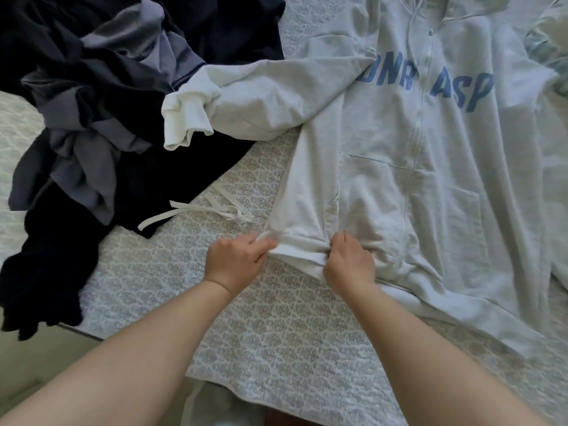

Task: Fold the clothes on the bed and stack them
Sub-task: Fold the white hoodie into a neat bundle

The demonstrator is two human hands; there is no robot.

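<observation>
A light grey zip hoodie (430, 167) with blue letters lies front up across the bed, its zipper running down the middle. One sleeve (246, 96) stretches left, its white cuff resting against the dark pile. My left hand (236, 259) pinches the hoodie's lower left hem corner. My right hand (349, 261) grips the same hem a short way to the right, and the fabric bunches between the two hands. A heap of unfolded dark navy and grey clothes (92, 118) fills the left side of the bed.
The bed is covered by a patterned quilt (276, 333), bare in front of my hands. A white drawstring (196, 210) trails from the dark pile onto the quilt. The bed's near edge runs along the bottom left. Another pale cloth (550, 41) shows at the far right.
</observation>
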